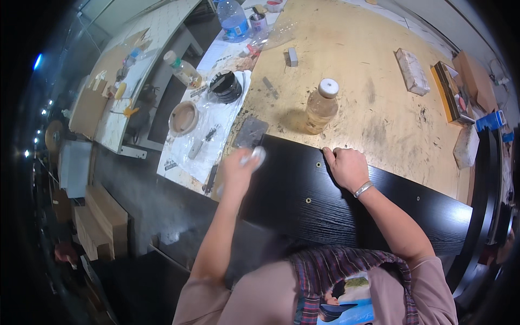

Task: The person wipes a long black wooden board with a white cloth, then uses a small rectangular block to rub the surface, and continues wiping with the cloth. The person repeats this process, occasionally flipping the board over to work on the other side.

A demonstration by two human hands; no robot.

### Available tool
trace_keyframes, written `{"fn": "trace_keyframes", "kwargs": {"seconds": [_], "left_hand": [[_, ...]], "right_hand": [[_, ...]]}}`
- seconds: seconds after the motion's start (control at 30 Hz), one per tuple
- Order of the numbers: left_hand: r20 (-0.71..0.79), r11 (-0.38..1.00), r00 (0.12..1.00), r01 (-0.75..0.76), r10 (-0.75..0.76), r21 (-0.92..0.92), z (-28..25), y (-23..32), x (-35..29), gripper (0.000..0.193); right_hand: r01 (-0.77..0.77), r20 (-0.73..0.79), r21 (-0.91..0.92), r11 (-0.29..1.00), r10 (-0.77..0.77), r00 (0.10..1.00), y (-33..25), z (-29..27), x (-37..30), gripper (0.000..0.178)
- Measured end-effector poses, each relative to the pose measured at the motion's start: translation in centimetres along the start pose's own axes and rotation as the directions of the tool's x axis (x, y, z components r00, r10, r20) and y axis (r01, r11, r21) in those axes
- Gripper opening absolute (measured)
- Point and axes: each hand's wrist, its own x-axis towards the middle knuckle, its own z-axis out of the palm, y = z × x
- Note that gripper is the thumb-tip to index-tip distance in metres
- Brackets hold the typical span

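A black wood-grain board (292,189) with small metal-ringed holes lies along the near side of the worktable. My left hand (236,169) is at its left end, closed around a crumpled white cloth (257,157); motion blurs the hand and cloth. Against the board's far edge, my right hand (348,167) is curled, gripping it and bearing a silver bracelet (363,189). Just beyond the board stands a capped bottle of pale yellow liquid (322,108). A flat grey sheet (251,131) lies close to the board's far left corner.
Left on the table are a black jar (225,87), a round tan bowl (184,118) and a tilted bottle (183,69). Farther off stand a big clear bottle (233,21) and a small grey block (292,57). A wrapped block (412,72) and an open box (452,92) lie right.
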Motion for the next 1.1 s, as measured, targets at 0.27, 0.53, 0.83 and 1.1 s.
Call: {"fn": "trace_keyframes", "kwargs": {"seconds": [0.27,0.53,0.83,1.1], "left_hand": [[-0.005,0.998,0.999,0.046,-0.046,0.038,-2.2,-0.4,-4.8,0.016],[0.048,0.993,0.998,0.045,-0.040,-0.110,-0.3,0.7,1.1,0.016],[0.215,0.999,0.976,0.041,-0.037,-0.017,-5.1,-1.3,-6.3,0.020],[0.202,0.995,0.979,-0.008,0.028,-0.098,-0.6,0.1,3.4,0.023]], "right_hand": [[-0.005,0.029,-0.013,1.000,0.006,1.000,-0.1,-0.1,0.2,0.060],[0.012,-0.006,-0.037,0.999,-0.012,1.000,-0.5,0.7,0.1,0.062],[-0.016,0.028,-0.044,0.999,0.017,0.999,-0.5,0.0,0.1,0.062],[-0.002,0.014,-0.075,0.997,0.003,1.000,-0.8,0.4,0.2,0.063]]}}
